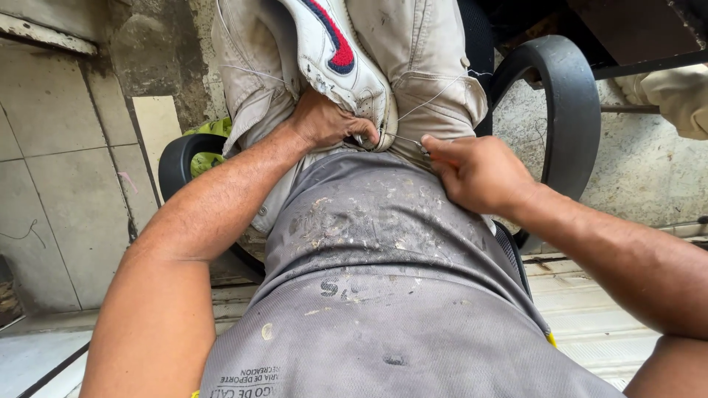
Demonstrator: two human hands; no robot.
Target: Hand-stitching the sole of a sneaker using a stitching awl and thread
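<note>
Below the grey shirt (383,295), the white sneaker (339,51) is gripped by the left hand (324,121); a thread (435,96) is pinched by the closed right hand (476,173) fingers.

A grey, mesh-textured sports shirt (383,295) is worn, heavily flecked with pale dried spatter across the belly (small dark lettering is printed near the hem). Beige, dirt-stained work trousers (413,51) are worn below it. Both forearms are left bare, with no sleeves or gloves seen.
</note>
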